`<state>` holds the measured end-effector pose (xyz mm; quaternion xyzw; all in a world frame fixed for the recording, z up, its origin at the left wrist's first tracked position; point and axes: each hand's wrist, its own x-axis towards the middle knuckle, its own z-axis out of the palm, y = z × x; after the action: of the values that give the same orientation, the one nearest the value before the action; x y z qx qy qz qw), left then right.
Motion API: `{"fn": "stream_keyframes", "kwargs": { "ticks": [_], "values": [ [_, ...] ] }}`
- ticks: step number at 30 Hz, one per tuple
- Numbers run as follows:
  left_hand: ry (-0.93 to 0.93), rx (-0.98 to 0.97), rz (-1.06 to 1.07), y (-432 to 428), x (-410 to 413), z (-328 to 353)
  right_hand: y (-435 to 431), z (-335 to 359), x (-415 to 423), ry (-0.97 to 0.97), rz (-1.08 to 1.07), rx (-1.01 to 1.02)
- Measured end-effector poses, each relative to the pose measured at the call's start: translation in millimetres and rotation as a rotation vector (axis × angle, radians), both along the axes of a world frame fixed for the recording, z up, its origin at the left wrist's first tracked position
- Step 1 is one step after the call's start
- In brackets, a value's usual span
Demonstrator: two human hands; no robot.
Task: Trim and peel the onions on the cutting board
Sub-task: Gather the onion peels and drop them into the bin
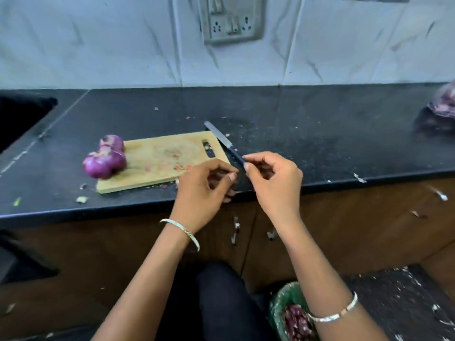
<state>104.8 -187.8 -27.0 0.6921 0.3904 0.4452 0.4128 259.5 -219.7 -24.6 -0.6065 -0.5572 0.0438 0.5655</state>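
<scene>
Above black counter (320,134), left hand (202,190), right hand (273,183), fingers loosely curled, empty.

Along the black countertop (307,134), a dark sink (19,116) sits at its far left, a bag of purple peels (440,112) at its far right, a switch-and-socket plate (231,19) on the wall above, and a green-lined bin (290,313) below.

Purple onions (104,163), tan cutting board (157,163)
</scene>
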Motion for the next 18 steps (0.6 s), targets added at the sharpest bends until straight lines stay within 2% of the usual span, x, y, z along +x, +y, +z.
{"fn": "stream_keyframes", "kwargs": {
  "ticks": [4, 7, 10, 13, 18],
  "values": [
    [0.051, 0.123, 0.254, 18, -51, 11, 37, 22, -36, -0.123, 0.139, -0.156],
    [0.103, 0.159, 0.404, 24, -80, 9, 67, 33, -62, -0.289, 0.258, -0.253],
    [0.025, 0.056, 0.460, 19, -99, 4, 101, 33, -80, -0.426, 0.384, -0.416],
    [-0.161, -0.163, 0.426, 8, -110, 0, 126, 29, -91, -0.584, 0.454, -0.569],
    [-0.346, -0.323, 0.352, 0, -124, -5, 115, 23, -100, -0.762, 0.567, -0.618]
  ]
}}
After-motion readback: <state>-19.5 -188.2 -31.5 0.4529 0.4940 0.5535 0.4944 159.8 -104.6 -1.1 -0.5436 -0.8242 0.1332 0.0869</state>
